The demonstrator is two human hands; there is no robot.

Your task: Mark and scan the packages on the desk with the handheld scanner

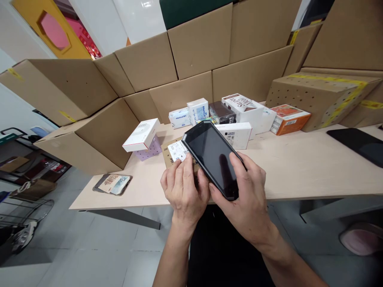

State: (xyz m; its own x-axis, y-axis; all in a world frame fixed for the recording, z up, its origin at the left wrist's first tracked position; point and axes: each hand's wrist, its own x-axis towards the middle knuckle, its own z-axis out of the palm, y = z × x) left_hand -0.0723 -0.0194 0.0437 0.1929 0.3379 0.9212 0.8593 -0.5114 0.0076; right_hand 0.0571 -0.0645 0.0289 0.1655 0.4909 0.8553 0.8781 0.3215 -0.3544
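At the far left we see stacked cardboard cartons point(98, 139), and in front of them, near the table's point(281, 175) edge, a flat case point(95, 186) with printed paper notes point(115, 184) lying on it. Just right of these, a white box point(143, 134) sits on a purple spotted box point(149, 149). Next comes a brown package point(168, 149) with a white label point(177, 151), partly covered by the left hand point(184, 191). We find that hand half curled, its fingertips over the label and beside the device's lower left side; we cannot tell whether it grips anything. The black handheld device point(211, 155) is at the middle, tilted above the table with its dark screen towards us. The right hand point(248, 199) is closed around its lower end, one digit over the screen's right edge and the thumb at the bottom corner. We judge the step in hand to be handling and positioning the device by the labelled package; the next move seems to call for a steady right grip and left fingers kept off the label's print. Further right, we see an orange box point(289, 119) and then a black pad point(357, 144).
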